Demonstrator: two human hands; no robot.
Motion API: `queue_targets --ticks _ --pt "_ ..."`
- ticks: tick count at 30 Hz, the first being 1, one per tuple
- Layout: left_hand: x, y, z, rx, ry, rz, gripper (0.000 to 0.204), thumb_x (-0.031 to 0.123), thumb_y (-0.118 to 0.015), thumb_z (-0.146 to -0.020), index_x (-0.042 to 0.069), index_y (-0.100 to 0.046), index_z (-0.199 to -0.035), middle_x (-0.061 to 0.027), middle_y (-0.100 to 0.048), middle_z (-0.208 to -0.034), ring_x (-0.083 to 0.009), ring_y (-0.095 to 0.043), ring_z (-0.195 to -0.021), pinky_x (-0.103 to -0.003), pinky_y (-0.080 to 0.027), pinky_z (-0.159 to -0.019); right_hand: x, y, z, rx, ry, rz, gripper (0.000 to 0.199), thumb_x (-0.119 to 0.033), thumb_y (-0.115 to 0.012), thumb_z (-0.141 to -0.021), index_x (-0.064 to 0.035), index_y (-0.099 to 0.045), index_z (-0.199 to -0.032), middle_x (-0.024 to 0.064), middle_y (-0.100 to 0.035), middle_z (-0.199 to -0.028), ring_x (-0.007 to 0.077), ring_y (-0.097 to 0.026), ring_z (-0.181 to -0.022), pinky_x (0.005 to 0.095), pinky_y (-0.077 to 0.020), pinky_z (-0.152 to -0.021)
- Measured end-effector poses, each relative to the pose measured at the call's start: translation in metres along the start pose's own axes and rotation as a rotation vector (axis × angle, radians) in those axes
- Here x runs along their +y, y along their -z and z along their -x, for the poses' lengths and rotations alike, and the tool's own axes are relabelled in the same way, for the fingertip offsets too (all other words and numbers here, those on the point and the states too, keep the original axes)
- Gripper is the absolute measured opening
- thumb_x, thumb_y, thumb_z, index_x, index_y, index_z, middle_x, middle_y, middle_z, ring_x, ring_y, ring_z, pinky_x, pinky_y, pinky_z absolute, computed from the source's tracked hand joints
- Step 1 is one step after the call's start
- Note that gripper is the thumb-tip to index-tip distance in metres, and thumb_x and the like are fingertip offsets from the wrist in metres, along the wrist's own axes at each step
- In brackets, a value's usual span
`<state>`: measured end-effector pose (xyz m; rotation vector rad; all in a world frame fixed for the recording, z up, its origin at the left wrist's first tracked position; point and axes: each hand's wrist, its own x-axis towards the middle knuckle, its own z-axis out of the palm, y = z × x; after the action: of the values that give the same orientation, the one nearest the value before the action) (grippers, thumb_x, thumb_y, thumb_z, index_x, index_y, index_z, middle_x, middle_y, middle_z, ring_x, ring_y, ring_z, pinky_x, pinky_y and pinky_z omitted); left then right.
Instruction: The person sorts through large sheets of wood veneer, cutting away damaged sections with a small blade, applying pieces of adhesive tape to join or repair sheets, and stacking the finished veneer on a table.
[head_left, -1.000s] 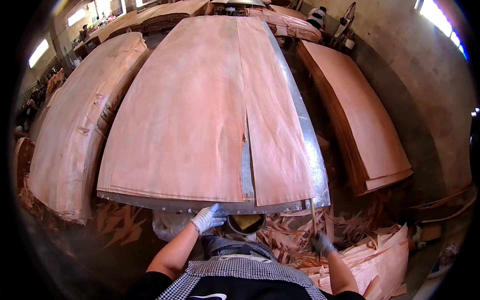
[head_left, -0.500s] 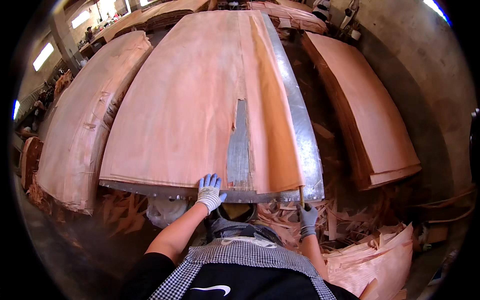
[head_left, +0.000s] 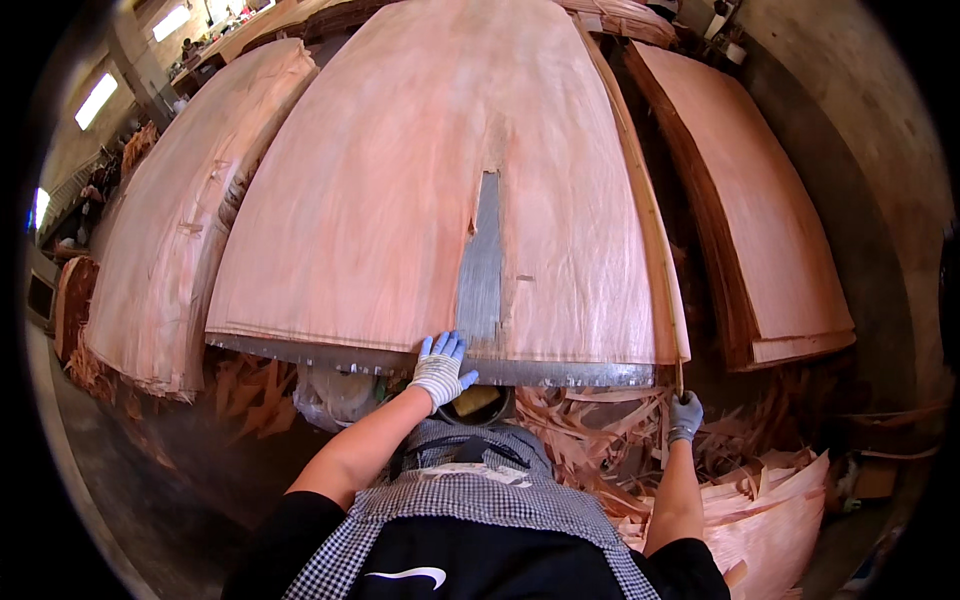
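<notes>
A large pinkish wood veneer sheet (head_left: pixel 580 240) lies over the metal tabletop (head_left: pixel 560 374), with its right edge reaching past the table's right side. A long tapered gap (head_left: pixel 483 270) in the veneer shows the grey metal. My left hand (head_left: pixel 438 372), in a striped glove with bluish fingertips, rests with spread fingers at the front edge, below the gap. My right hand (head_left: pixel 686 415), in a grey glove, is closed around the near end of a thin wooden stick (head_left: pixel 680 374). The stick runs away from me along the veneer's right edge; its far part is partly hidden.
Thick veneer stacks stand left (head_left: pixel 185 220) and right (head_left: pixel 745 200) of the table. Torn veneer scraps (head_left: pixel 590 430) cover the floor ahead of me. A bucket (head_left: pixel 476 405) is under the front edge, and more veneer sheets (head_left: pixel 765 520) lie at lower right.
The right-hand veneer has spread rightward with the stick, its orange fold now flat and the metal strip there covered. My right hand moved right; my left hand stays at the front edge.
</notes>
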<state>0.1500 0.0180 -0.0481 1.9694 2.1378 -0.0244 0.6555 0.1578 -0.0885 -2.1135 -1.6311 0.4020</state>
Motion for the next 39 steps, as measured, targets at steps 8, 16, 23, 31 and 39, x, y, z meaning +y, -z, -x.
queue_targets --ticks 8,16,23,31,39 --pt "-0.056 0.011 0.018 0.086 -0.002 -0.100 0.072 0.044 -0.057 -0.079 0.000 -0.040 -0.133 -0.0174 -0.032 -0.143 -0.0320 -0.025 -0.135 -0.048 -0.013 -0.110 0.004 0.014 0.102 -0.058 -0.040 -0.010 0.018 -0.015 -0.065 -0.074 -0.0016 -0.065 -0.086 0.0150 -0.062 -0.069 0.0240 -0.061 -0.061 0.0331 -0.0479 -0.061" --pt "-0.071 0.028 -0.004 0.143 -0.194 0.123 0.045 0.036 -0.054 -0.083 0.003 -0.057 -0.113 -0.0160 -0.057 -0.117 -0.0316 -0.047 -0.116 -0.047 -0.026 -0.103 -0.115 -0.048 0.215 -0.198 -0.102 -0.388 0.023 -0.017 -0.065 -0.077 -0.0003 -0.064 -0.093 0.0152 -0.063 -0.073 0.0185 -0.062 -0.064 0.0309 -0.0482 -0.063" --pt "-0.068 -0.017 0.002 -0.261 -0.013 1.447 0.068 0.018 -0.054 -0.092 0.009 -0.011 -0.143 -0.0157 -0.058 -0.105 -0.0244 -0.059 -0.097 -0.032 -0.051 -0.078 -0.317 -0.115 0.301 -0.454 0.031 -0.628 0.031 -0.020 -0.064 -0.083 0.0001 -0.060 -0.105 0.0173 -0.066 -0.091 0.0255 -0.065 -0.082 0.0335 -0.0493 -0.072" --pt "-0.303 0.011 -0.016 0.667 0.146 0.602 0.046 0.019 -0.056 -0.085 -0.002 -0.045 -0.125 -0.0158 -0.055 -0.117 -0.0269 -0.053 -0.108 -0.040 -0.044 -0.091 -0.308 -0.088 0.385 -0.281 0.092 -0.424 0.027 -0.030 -0.063 -0.084 -0.0085 -0.064 -0.100 0.0142 -0.065 -0.086 0.0290 -0.058 -0.084 0.0363 -0.0438 -0.077" --pt "-0.179 0.013 0.041 0.235 -0.456 -0.118 0.061 0.021 -0.060 -0.079 -0.002 -0.041 -0.133 -0.0217 -0.039 -0.138 -0.0346 -0.037 -0.127 -0.045 -0.023 -0.109 -0.180 -0.065 0.480 -0.028 -0.536 -0.534 0.022 -0.017 -0.060 -0.086 -0.0021 -0.061 -0.102 0.0076 -0.064 -0.078 0.0122 -0.059 -0.060 0.0271 -0.0488 -0.056"
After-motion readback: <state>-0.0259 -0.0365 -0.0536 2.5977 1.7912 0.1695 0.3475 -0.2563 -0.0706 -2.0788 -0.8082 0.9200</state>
